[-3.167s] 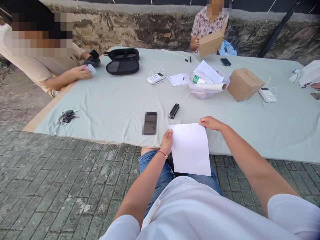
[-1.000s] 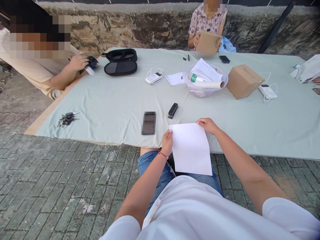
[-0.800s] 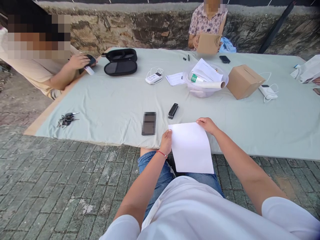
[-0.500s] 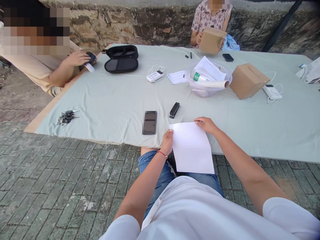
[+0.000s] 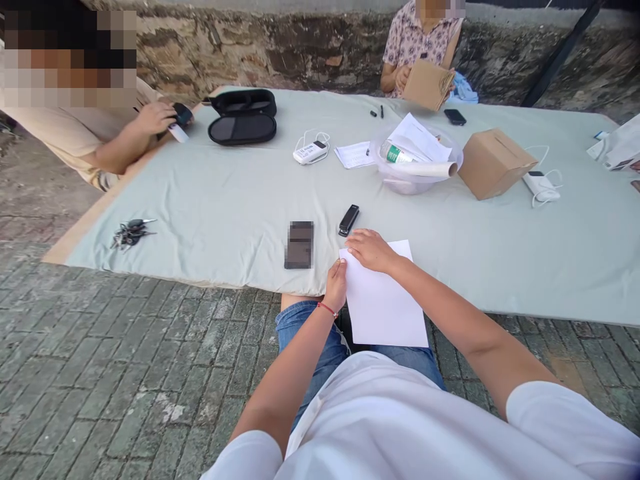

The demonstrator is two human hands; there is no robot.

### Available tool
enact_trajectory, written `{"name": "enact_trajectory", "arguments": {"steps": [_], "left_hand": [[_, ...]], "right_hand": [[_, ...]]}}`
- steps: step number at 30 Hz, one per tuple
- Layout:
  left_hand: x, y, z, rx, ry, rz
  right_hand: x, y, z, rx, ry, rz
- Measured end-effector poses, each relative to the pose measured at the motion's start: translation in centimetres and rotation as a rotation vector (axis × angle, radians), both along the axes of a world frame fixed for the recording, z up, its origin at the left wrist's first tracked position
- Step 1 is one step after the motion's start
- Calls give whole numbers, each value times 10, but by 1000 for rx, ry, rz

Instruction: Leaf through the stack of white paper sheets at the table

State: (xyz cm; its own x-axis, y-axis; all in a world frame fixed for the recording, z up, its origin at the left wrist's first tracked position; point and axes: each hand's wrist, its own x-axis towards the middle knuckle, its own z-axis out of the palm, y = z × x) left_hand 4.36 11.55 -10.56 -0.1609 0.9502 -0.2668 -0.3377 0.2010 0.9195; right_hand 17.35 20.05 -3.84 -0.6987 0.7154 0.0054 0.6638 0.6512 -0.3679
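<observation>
Head view shows our left hand (image 5: 335,285) pinching the near-left edge of a white sheet of paper (image 5: 385,303), its grip closed on that edge with the thumb on top. Our right hand (image 5: 369,249) lies flat across the sheet's far-left corner, fingers spread and pressing down rather than clasped around anything. The paper rests partly on the near edge of the worktop (image 5: 225,207), which is covered in a pale green cloth, and its lower half hangs over our lap. Just beyond our hands lie a dark phone (image 5: 299,245) and a small black device (image 5: 349,220), close to each other but apart. Farther back we see a clear plastic tub (image 5: 400,181) holding papers and a bottle, with a cardboard box (image 5: 495,163) beside it. A bunch of keys (image 5: 131,231) sits near the worktop's left edge. Across the worktop, another person's hands hold a second cardboard box (image 5: 427,85), and a person at the left handles a small white object (image 5: 177,133).
</observation>
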Motion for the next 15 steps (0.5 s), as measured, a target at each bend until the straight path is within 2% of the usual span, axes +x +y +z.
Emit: {"name": "enact_trajectory", "arguments": {"steps": [6, 11, 15], "left_hand": [[1, 1, -4, -5, -12, -4], [-1, 1, -2, 7, 30, -15], [-4, 6, -2, -45, -38, -35]], "right_hand": [[0, 2, -1, -56, -50, 4], [1, 11, -2, -207, -43, -128], [-2, 21, -9, -305, -28, -211]]}}
